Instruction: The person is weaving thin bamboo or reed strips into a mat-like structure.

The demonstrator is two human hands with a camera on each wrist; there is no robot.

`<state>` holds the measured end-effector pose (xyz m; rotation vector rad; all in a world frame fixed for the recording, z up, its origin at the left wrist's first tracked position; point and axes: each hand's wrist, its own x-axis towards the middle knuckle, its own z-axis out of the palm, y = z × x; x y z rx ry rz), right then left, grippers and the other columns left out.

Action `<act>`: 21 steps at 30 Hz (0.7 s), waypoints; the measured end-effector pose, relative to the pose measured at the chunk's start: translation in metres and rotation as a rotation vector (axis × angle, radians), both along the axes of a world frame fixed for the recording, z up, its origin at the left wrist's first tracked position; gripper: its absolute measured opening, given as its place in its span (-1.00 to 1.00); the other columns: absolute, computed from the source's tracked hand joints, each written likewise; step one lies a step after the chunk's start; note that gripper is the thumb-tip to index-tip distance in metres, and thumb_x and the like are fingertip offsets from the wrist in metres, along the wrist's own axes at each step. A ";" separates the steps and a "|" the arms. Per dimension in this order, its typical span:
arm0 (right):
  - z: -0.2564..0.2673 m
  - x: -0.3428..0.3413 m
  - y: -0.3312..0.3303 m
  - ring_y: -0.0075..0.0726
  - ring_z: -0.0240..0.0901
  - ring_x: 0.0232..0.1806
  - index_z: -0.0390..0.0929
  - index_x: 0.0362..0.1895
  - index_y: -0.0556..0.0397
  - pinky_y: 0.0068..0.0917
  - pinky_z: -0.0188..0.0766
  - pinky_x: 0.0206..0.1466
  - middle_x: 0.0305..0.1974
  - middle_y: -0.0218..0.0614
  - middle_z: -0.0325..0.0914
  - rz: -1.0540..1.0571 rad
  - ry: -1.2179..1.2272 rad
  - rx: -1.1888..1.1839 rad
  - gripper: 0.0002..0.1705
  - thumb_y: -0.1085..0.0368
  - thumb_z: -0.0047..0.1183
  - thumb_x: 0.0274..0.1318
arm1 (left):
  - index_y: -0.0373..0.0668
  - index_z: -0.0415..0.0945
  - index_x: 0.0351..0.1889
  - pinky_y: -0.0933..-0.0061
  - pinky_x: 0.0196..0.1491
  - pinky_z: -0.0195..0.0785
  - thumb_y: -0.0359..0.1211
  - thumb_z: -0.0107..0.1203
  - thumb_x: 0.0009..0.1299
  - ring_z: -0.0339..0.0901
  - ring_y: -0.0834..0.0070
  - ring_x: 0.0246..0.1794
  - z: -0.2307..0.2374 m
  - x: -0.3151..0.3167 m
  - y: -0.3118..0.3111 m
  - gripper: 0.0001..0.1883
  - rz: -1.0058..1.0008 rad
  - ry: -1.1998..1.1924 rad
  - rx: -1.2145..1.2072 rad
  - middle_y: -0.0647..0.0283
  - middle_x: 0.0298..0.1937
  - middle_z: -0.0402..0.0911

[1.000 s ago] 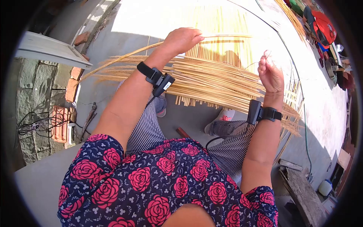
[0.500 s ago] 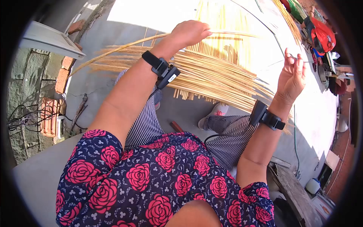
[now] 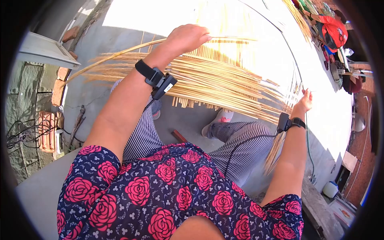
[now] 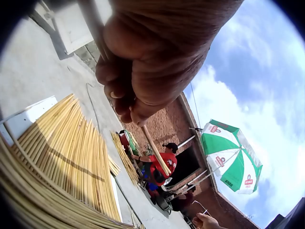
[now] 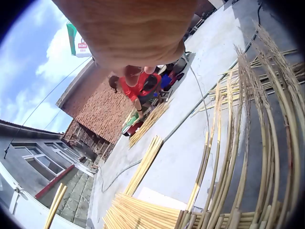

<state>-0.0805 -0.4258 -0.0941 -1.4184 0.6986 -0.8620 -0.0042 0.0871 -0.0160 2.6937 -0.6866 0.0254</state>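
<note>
My left hand (image 3: 186, 38) grips a long sorghum-like stalk (image 3: 134, 49) near its thick end, above the bundle. The stalk's feathery end trails off to the left, and in the left wrist view its cut end (image 4: 157, 151) sticks out past the fingers. Beneath lies a row of stalks (image 3: 216, 76) placed crosswise, with feathery tips (image 3: 108, 68) at the left. More stalks (image 3: 230, 50) run lengthwise under them, away from me. Out to the right, the fingers of my right hand (image 3: 306, 102) pinch a thin, string-like strand (image 4: 200, 207); its material is too small to make out.
A person in a red top (image 3: 336, 34) works at the far right beside another pile of stalks (image 3: 298, 18). A dark hose or cable (image 3: 286, 38) crosses the concrete. Bricks (image 3: 48, 130) and tangled cable (image 3: 20, 136) lie left; a weathered board (image 3: 320, 208) lies right.
My right hand has moved out to the right, then lower, with the strand. My left hand keeps hold of the stalk above the bundle. The head view has shifted a little.
</note>
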 end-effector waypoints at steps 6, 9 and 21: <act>-0.002 -0.044 -0.057 -0.51 0.48 -0.35 0.54 -0.23 0.08 -0.57 0.36 -0.20 -0.38 -0.33 0.60 -0.185 0.157 -0.280 -0.77 0.19 0.10 0.13 | -0.15 0.55 -0.24 0.16 -0.17 0.34 -0.11 -0.09 0.39 0.51 0.15 -0.26 -0.006 0.000 -0.002 -0.67 -0.032 -0.020 -0.017 0.12 -0.33 0.59; 0.020 -0.058 -0.069 -0.53 0.49 -0.36 0.55 -0.22 0.10 -0.60 0.36 -0.22 -0.38 -0.32 0.60 -0.200 0.163 -0.404 -0.76 0.19 0.11 0.13 | -0.15 0.55 -0.23 0.16 -0.16 0.35 -0.12 -0.08 0.39 0.51 0.16 -0.26 -0.006 -0.002 -0.003 -0.68 -0.037 -0.025 -0.017 0.12 -0.33 0.59; 0.211 -0.060 0.084 -0.47 0.58 -0.25 0.57 -0.14 0.18 -0.63 0.50 -0.12 -0.25 -0.30 0.61 0.100 -0.141 -1.087 -0.78 0.32 0.06 0.19 | -0.12 0.55 -0.24 0.16 -0.14 0.37 -0.08 -0.11 0.40 0.53 0.17 -0.22 -0.009 0.002 0.001 -0.66 0.010 0.014 -0.009 0.15 -0.28 0.61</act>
